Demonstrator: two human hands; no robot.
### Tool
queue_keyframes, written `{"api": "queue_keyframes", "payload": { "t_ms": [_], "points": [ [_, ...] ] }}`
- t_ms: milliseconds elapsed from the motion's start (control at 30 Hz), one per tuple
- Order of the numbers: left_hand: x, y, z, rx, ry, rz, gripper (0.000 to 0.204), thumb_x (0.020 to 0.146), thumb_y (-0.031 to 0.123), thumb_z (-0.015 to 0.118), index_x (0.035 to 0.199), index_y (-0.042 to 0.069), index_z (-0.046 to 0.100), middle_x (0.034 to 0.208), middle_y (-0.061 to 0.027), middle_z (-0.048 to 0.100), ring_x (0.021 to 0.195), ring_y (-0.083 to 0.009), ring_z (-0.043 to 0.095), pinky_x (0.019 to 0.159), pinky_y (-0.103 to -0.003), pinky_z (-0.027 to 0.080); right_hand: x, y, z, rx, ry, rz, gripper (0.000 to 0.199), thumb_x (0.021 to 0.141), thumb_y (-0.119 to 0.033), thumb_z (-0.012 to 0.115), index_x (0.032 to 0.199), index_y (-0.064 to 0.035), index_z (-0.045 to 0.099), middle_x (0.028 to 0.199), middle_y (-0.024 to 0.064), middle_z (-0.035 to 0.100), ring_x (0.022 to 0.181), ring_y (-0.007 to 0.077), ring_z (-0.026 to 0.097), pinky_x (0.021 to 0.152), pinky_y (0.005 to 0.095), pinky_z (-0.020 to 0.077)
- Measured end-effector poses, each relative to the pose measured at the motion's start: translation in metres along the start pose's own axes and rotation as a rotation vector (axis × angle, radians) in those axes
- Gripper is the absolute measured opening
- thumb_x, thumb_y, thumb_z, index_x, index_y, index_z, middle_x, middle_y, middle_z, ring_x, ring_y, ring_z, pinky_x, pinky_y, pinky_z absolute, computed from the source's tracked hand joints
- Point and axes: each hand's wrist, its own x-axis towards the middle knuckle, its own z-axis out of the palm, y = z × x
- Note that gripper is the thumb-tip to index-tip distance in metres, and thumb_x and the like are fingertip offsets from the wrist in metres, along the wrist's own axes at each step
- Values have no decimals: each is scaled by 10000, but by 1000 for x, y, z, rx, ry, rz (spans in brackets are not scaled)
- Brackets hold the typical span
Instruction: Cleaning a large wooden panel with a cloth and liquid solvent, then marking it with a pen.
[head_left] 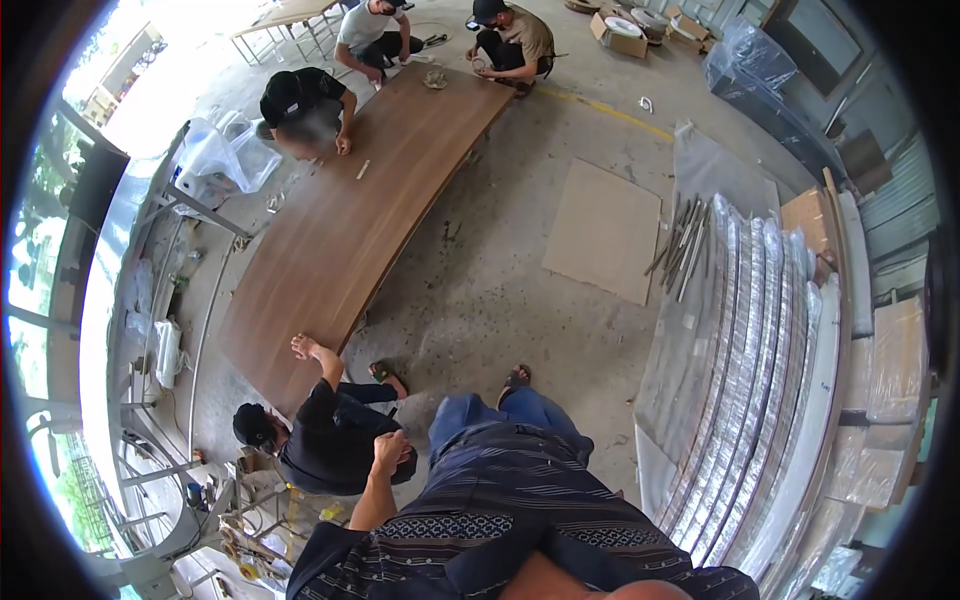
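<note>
Tabletop (370, 230), long, brown, wood-grain, runs diagonally from lower left up to top centre, ahead and to the left of the camera wearer. Left hand (388, 452) is well short of it, fingers loosely curled, just beside a crouching person in black (335, 450); can't tell if it touches that person or pinches anything. Right hand out of view, state can't be told. Wearer has a dark patterned shirt (480, 500).

Crouching person's own hand (303, 346) lies spread on the near end of the tabletop. Far end: another person in black (300, 100) leans over the left edge, one hand on the surface; person in a pale shirt (357, 30) and person in a tan shirt (527, 42) crouch by the end. On the tabletop: small white strip (363, 170), pale coiled item (435, 79) near the far end, kind unclear.

Right side: cardboard sheet (604, 230) flat on the concrete floor (490, 270), loose thin strips (685, 245) beside it, long plastic-wrapped pieces (750, 380) in a row. Open cardboard box (619, 38) at the back.
</note>
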Motion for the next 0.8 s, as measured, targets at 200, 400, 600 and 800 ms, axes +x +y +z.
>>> {"api": "queue_keyframes", "payload": {
  "t_ms": [200,400,600,800],
  "points": [
    [8,19,55,12,-31,-51,221,914,248,587,894,29,612,772,-48,610,652,-145,591,529,-290,481,35,-29,-87,-27,-87,12,267,957,-247,558,990,0,654,792,55,647,772,126,597,773,270,489],
    [50,60,84,70,-38,-103,191,910,243,591,833,69,608,737,-43,603,607,-159,586,482,-322,460,92,-60,-146,-19,-125,8,269,955,-248,560,1004,0,654,800,52,650,776,123,595,772,267,487],
    [108,159,123,3,-132,-51,144,881,176,580,753,112,593,675,-29,608,531,-130,565,426,-288,393,154,-104,-197,1,-112,-19,272,954,-248,563,1019,0,654,808,49,653,780,121,594,771,263,485],
    [85,283,163,361,-287,56,223,867,259,614,750,73,652,625,7,568,514,-122,535,459,-267,426,249,-178,-279,-56,-142,-110,276,952,-249,565,1033,-1,654,815,46,655,785,118,592,770,260,482]
  ]
}}
